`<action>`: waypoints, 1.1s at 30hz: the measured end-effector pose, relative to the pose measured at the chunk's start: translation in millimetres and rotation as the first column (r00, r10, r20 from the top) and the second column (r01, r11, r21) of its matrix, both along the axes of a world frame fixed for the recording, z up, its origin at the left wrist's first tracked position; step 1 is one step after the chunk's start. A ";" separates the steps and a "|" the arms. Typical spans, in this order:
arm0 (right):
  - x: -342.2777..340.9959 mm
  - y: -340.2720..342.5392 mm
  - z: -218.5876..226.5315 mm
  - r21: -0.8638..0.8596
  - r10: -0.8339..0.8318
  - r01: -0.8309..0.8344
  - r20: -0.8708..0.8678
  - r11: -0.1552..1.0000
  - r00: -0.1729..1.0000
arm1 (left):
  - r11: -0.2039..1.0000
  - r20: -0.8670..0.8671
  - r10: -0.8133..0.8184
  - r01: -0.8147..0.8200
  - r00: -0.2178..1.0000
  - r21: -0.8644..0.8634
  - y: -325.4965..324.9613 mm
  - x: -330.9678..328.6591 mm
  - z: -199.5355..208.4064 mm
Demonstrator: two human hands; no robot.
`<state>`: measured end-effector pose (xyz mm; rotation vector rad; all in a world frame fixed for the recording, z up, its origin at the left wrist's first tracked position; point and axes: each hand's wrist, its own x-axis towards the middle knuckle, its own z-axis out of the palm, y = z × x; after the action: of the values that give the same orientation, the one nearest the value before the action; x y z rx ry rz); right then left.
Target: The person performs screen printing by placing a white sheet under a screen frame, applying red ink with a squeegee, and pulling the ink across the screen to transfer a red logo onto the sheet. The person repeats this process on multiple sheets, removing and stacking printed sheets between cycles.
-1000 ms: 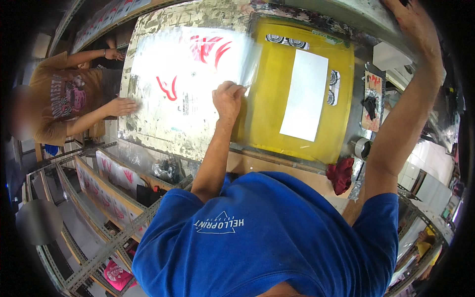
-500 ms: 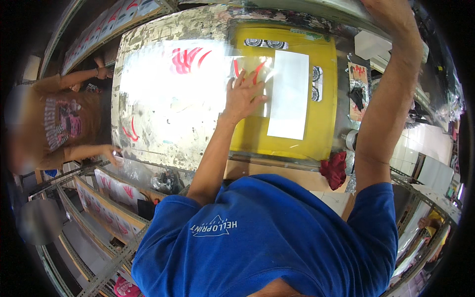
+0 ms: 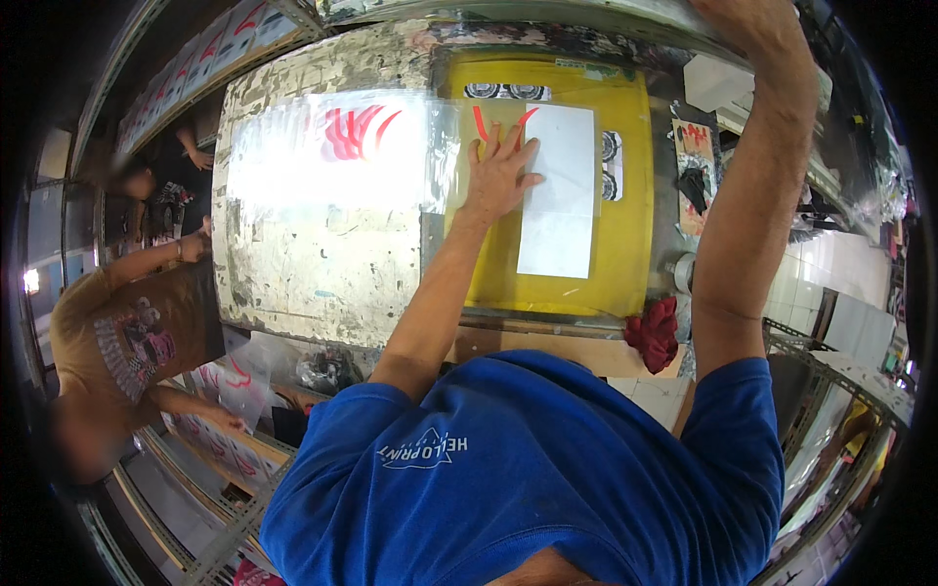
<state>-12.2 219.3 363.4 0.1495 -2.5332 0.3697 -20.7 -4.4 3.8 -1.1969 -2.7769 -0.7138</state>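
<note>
My left hand [image 3: 500, 178] lies with fingers spread on a clear plastic sheet [image 3: 447, 146] that carries red curved strokes. Beneath its fingers is a yellow panel [image 3: 620, 264], partly covered by the sheet. Just right of the hand lies a white paper strip [image 3: 555, 234]. Red strokes [image 3: 360, 132] also show further left, over a bright, glaring part of the worn, paint-stained table [image 3: 322, 283]. My right hand [image 3: 752, 24] is raised at the far right, by a long metal frame bar [image 3: 625, 21]; its fingers are cut off by the picture's edge.
At the left, a co-worker in a brown shirt [image 3: 137, 337] holds a clear sheet with a red mark [image 3: 237, 376] by slatted racks [image 3: 205, 449]. A dark red cloth [image 3: 653, 334] sits at the table's right front. A stained wooden board [image 3: 694, 166] lies beyond the yellow panel.
My left hand has shifted slightly right, onto the edge of the white strip. The co-worker has moved a red-marked sheet from the table's near left toward the racks.
</note>
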 end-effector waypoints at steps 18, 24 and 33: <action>6.5 -3.9 -8.6 0.031 -0.050 0.050 0.003 0.998 0.999 | 0.997 -0.082 0.060 -0.055 0.995 0.058 8.0 2.7 19.4; 64.9 -25.8 -55.0 -0.011 0.021 -0.021 -0.033 1.000 0.999 | 0.124 0.355 -0.111 -0.342 0.928 0.932 -23.0 32.7 125.4; 122.4 -72.1 -196.1 -0.164 0.039 0.001 0.239 0.986 0.970 | 0.524 0.653 0.087 -0.592 0.752 0.612 -118.0 107.1 24.0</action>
<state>110.2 147.2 167.3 0.0694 -2.7267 0.6358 86.4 -122.4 27.8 -0.1932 -2.2950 -2.2039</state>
